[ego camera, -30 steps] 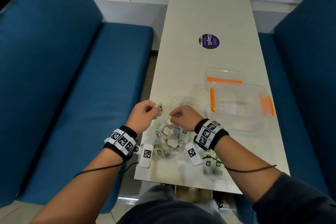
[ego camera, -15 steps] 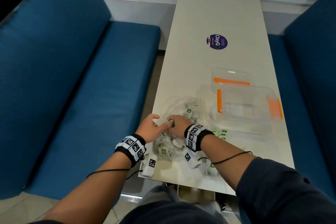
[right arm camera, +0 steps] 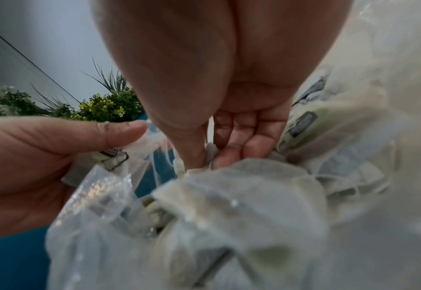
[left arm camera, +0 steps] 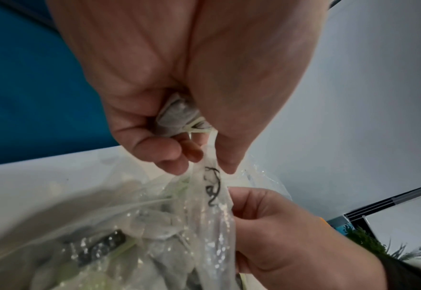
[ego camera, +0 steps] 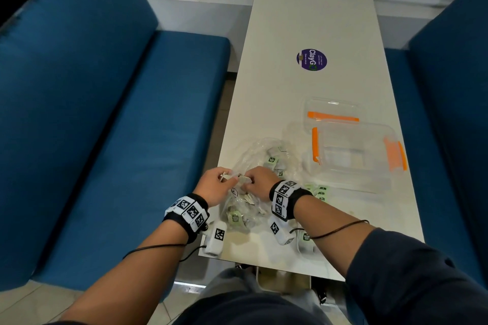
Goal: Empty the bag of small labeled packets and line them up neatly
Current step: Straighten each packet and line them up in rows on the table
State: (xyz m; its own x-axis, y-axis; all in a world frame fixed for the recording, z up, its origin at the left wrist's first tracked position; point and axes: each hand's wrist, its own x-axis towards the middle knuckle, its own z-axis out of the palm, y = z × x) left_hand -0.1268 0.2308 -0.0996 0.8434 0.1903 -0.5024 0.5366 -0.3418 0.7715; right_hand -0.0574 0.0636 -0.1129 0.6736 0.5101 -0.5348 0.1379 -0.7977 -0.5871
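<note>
1. The clear bag lies on the worktop, near its front edge, and is still full of packets.
2. The left hand has its fingers curled tight. They pinch a fold of the bag and hold 1 small packet tucked in the palm.
3. The right hand has its fingers bent too, and they pinch the bag plastic next to the left hand.
4. A second ago both hands were lifted and a little apart, with the bag hanging under them. Now they have dropped low and sit almost touching, over the bag on the worktop.
5. I think this means the hands are working the bag mouth open, or getting a new hold to tip it.
6. A few green packets already lie on the worktop by the right wrist, and 1 more sits under the right arm. They are loose, not in a row.
7. A clear box with orange clips sits to the right of the bag, close by but not touching the hands.
8. Most of the job is still to do: the bag is not empty and no line is made.
</note>
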